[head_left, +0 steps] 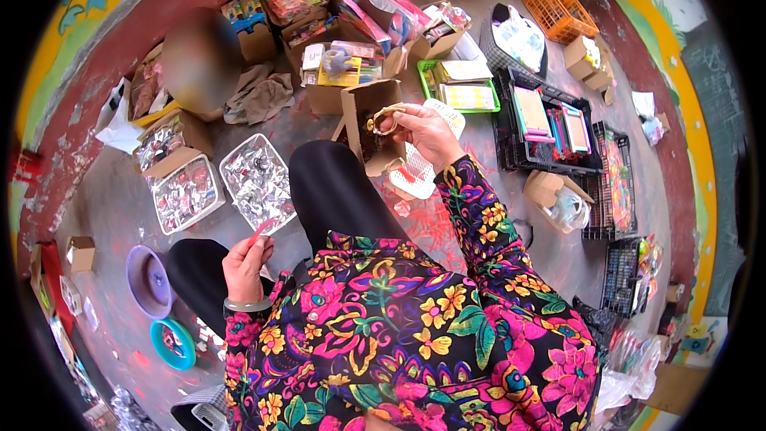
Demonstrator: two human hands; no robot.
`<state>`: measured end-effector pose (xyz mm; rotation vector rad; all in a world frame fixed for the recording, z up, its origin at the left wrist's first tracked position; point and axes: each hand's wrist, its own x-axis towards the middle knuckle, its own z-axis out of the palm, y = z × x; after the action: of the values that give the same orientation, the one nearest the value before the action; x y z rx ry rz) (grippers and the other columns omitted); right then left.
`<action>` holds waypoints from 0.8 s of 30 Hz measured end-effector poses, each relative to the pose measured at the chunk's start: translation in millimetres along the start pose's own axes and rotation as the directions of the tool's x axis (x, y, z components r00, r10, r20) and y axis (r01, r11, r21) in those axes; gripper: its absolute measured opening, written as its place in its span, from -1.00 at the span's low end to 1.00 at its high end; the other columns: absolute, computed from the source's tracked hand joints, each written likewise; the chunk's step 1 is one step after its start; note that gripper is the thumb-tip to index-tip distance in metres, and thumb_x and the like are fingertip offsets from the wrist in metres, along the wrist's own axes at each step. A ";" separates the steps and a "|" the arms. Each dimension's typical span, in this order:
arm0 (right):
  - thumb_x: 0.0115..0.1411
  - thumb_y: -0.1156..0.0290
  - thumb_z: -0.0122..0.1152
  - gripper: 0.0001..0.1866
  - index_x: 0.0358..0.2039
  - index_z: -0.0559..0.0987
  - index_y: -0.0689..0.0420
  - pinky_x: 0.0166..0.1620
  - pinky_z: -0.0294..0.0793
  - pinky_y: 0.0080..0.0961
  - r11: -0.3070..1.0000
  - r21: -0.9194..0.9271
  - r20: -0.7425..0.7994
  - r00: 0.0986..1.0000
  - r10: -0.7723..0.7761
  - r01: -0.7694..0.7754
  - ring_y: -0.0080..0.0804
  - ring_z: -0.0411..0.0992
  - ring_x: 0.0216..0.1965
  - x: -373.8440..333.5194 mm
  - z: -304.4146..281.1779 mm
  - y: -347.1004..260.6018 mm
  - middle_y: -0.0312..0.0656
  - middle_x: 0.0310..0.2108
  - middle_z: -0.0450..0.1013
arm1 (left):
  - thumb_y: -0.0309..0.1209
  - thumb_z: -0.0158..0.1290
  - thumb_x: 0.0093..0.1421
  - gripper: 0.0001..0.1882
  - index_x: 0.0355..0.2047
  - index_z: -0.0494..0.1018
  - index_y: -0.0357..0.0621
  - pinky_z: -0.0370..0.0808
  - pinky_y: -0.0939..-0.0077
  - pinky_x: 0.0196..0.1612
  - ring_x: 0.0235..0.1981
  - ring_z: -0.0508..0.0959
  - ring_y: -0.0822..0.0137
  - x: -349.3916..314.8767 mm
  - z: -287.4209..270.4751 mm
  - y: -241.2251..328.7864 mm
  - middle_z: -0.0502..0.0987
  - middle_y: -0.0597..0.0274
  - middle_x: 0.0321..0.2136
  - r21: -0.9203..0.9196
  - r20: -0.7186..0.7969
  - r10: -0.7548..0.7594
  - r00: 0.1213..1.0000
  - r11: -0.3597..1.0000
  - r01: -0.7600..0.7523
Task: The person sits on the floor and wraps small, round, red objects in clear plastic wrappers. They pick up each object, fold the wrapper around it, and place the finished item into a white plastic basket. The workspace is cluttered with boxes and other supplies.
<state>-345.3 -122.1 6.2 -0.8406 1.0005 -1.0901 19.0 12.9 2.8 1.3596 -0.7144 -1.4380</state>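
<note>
My right hand [427, 132] is raised over an open cardboard box [369, 100], pinching a beige loop [383, 118] that looks like a bracelet or band, with a small golden round piece on it. Just below that hand is a white perforated basket [415, 178]. My left hand [246, 266] is held low beside my knee, its fingertips closed on a thin red strip [259, 231]. Beyond it lies a white tray [289, 209] heaped with small silver, red and dark pieces; a second white tray [165, 223] with similar pieces sits to its left.
Cardboard boxes of colourful goods crowd the far side, near a green basket [423, 72]. Black crates [511, 148] and an orange crate [550, 20] stand right. Purple [137, 291] and turquoise [190, 355] basins are at left. Red scraps [431, 231] litter the floor.
</note>
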 end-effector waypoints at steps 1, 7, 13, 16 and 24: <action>0.20 0.45 -0.02 -0.80 -0.21 0.48 0.23 -0.35 0.45 -0.74 0.997 0.066 0.039 0.999 0.035 -0.038 -0.57 0.45 -0.38 -1.9 5.7 -5.2 -0.23 -0.38 0.48 | -0.50 0.01 0.13 -0.85 -0.34 0.47 -0.38 0.49 0.63 -0.26 -0.38 0.55 0.38 -0.4 0.5 0.8 0.53 0.15 -0.43 -0.013 0.016 0.005 1.000 1.000 -0.005; 0.21 0.47 -0.05 -0.81 -0.21 0.45 0.26 -0.34 0.52 -0.67 0.973 0.164 0.293 0.950 0.111 -0.164 -0.47 0.48 -0.36 -9.4 54.9 -18.0 -0.14 -0.37 0.48 | -0.48 0.00 0.14 -0.81 -0.31 0.45 -0.41 0.47 0.66 -0.27 -0.40 0.54 0.43 -4.0 8.8 19.5 0.53 0.14 -0.42 0.097 0.104 -0.077 0.992 0.993 0.067; 0.19 0.45 -0.02 -0.81 -0.25 0.49 0.26 -0.28 0.48 -0.67 0.983 -0.108 0.460 0.869 0.180 -0.147 -0.50 0.47 -0.31 -25.8 137.6 -30.3 -0.20 -0.37 0.48 | -0.47 0.01 0.14 -0.80 -0.30 0.45 -0.39 0.48 0.64 -0.25 -0.37 0.54 0.43 4.6 5.5 24.3 0.53 0.14 -0.40 0.086 0.205 -0.109 0.973 0.992 0.093; 0.19 0.46 -0.04 -0.82 -0.28 0.50 0.27 -0.27 0.45 -0.69 0.965 -0.257 0.490 0.856 0.167 -0.041 -0.57 0.45 -0.34 -32.7 169.4 -28.0 -0.23 -0.39 0.48 | -0.47 0.00 0.14 -0.81 -0.28 0.44 -0.37 0.48 0.67 -0.26 -0.37 0.53 0.45 4.7 8.8 25.9 0.53 0.16 -0.39 0.080 0.211 -0.094 0.973 0.994 0.079; 0.11 0.51 -0.01 -0.84 -0.33 0.50 0.27 -0.38 0.38 -0.58 0.744 -0.528 0.599 0.801 -0.015 0.409 -0.45 0.43 -0.48 -37.6 192.3 -1.4 -0.12 -0.48 0.47 | -0.50 -0.05 0.16 -0.81 -0.26 0.45 -0.37 0.45 0.69 -0.29 -0.40 0.50 0.52 3.7 10.8 28.2 0.53 0.23 -0.40 0.237 0.234 0.011 0.972 0.969 -0.068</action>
<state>-170.3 -73.9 80.1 -1.7781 0.7573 -0.5929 16.4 -2.2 29.1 1.3646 -1.0946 -1.5297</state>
